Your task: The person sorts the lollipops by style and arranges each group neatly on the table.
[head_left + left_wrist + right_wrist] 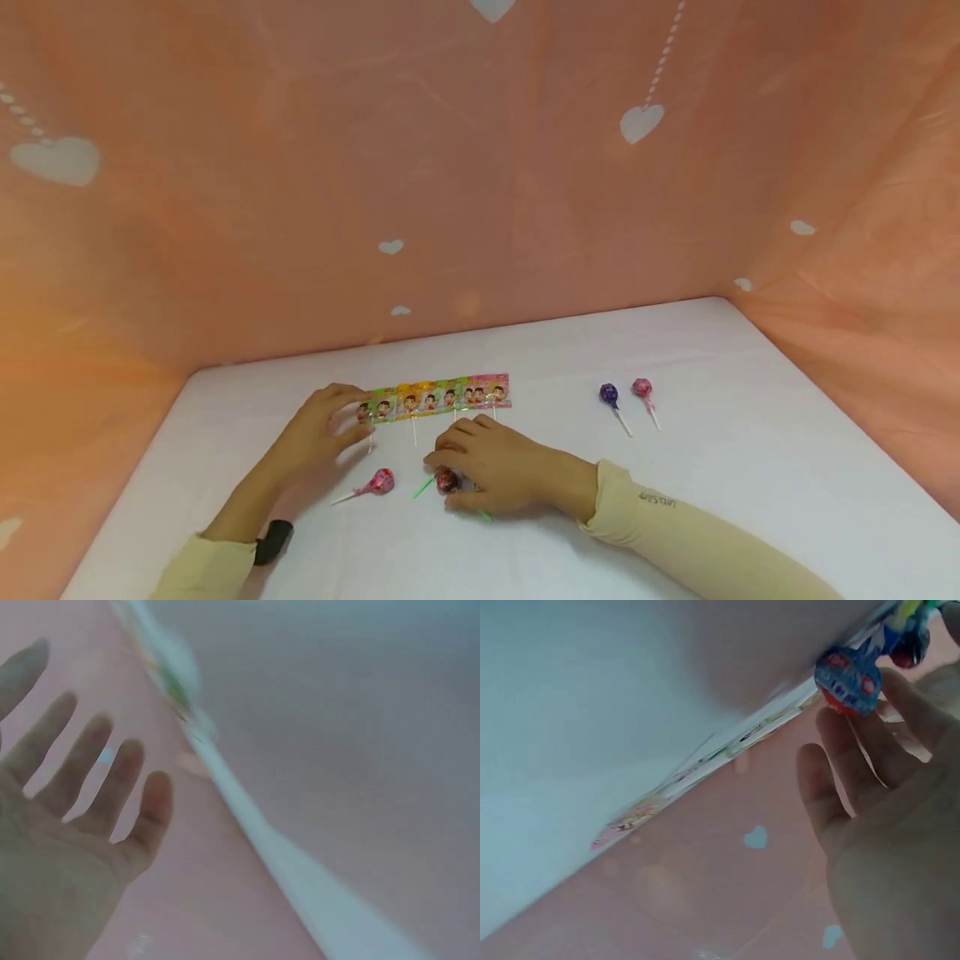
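My left hand [322, 425] is at the left end of a strip of flat wrapped lollipops [431, 400] printed with cartoon faces. Its fingers are spread, with nothing in the palm in the left wrist view. A pink round lollipop [382, 482] lies below it. My right hand [495, 467] is low over two round lollipops with green sticks. One, a dark red lollipop [447, 481], shows between thumb and fingers. The blue lollipop [849, 681] appears beside loosely bent fingers in the right wrist view; my hand mostly hides it in the head view.
A purple lollipop [609, 395] and another pink lollipop [642, 388] lie side by side on the right of the white table [735, 467]. Orange-pink cloth [525, 208] with white hearts rises behind the table and along its sides.
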